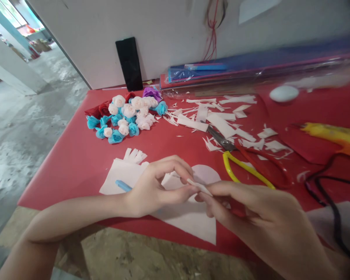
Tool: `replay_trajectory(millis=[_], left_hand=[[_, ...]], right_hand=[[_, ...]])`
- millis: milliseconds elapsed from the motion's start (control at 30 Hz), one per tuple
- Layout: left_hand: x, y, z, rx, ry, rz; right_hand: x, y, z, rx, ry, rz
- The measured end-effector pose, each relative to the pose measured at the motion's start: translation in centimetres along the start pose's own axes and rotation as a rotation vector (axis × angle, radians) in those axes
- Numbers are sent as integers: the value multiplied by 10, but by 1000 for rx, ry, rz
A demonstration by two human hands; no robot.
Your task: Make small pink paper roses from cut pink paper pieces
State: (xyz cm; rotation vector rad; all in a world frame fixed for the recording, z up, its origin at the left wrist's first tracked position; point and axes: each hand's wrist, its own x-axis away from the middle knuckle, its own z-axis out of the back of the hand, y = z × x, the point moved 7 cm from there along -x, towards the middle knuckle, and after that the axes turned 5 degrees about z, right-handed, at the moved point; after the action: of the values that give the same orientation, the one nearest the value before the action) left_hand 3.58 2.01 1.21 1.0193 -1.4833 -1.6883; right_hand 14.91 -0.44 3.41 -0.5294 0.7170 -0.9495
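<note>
Both hands meet over the front of the table, pinching one narrow strip of white paper between them. My left hand is closed on the strip's left end with thumb and fingertips. My right hand grips its right end between thumb and forefinger. Beneath them lie pale paper sheets, partly hidden by the hands. A light blue pen-like stick pokes out beside my left wrist. Several cut paper strips lie just beyond the left sheet.
Scissors with red and yellow handles lie among paper scraps. Paper flowers cluster at the back left, before a black phone leaning on the wall. Right: a white egg-shaped object, a yellow tool and a black cord.
</note>
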Motion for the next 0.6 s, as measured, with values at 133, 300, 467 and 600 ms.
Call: replay_trajectory(millis=[133,300,467,600], left_hand=[[0,-1,0,71,-5,19],[0,-3,-1,105,-3,49],[1,-4,-2,141,9,55],[2,-5,-2,150,15,62]], right_hand=[[1,7,-5,-111,-68,-99],[2,8,-4,-124,-13,-84],[3,6,-3,-138,12,-50],[3,6,-7,-125,-1,-47]])
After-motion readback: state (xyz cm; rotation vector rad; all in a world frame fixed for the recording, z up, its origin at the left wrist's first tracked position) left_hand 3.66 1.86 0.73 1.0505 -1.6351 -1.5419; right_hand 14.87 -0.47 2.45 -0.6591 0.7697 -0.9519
